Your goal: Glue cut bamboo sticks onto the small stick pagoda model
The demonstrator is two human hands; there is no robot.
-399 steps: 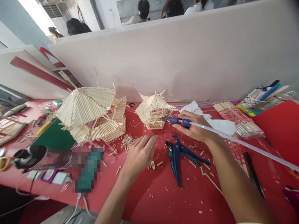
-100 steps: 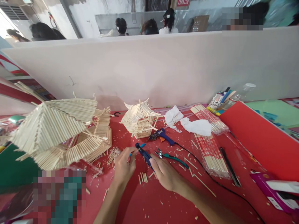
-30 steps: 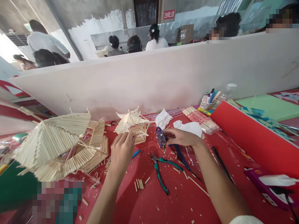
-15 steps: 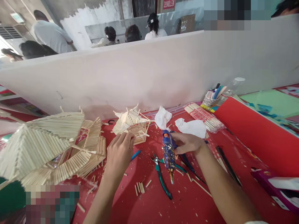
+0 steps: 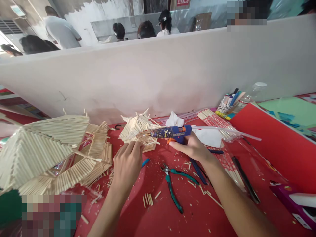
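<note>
My right hand (image 5: 195, 148) is wrapped round the grip of a blue hot glue gun (image 5: 170, 132), with a finger at its orange trigger. The nozzle points left, over the front of a small pavilion model (image 5: 137, 123) built of thin wooden sticks. A clear glue stick (image 5: 229, 129) trails out of the gun's back end. At the model's front left, my left hand (image 5: 128, 159) is closed with fingers curled; its fingertips and whatever they pinch are hidden. Below the hands lie green-handled cutting pliers (image 5: 171, 184), jaws apart, and several short cut sticks (image 5: 148, 199).
A larger stick-built model (image 5: 49, 144) fills the left side. White tissues (image 5: 207, 136), packed sticks (image 5: 214, 121), a pen cup (image 5: 225, 106) and a red board (image 5: 276, 141) are at the right. A white partition (image 5: 148, 72) stands behind, people beyond it.
My right hand has swung the glue gun from pointing down toward me to lying level, nozzle left at the small model. My left hand has stayed about where it was.
</note>
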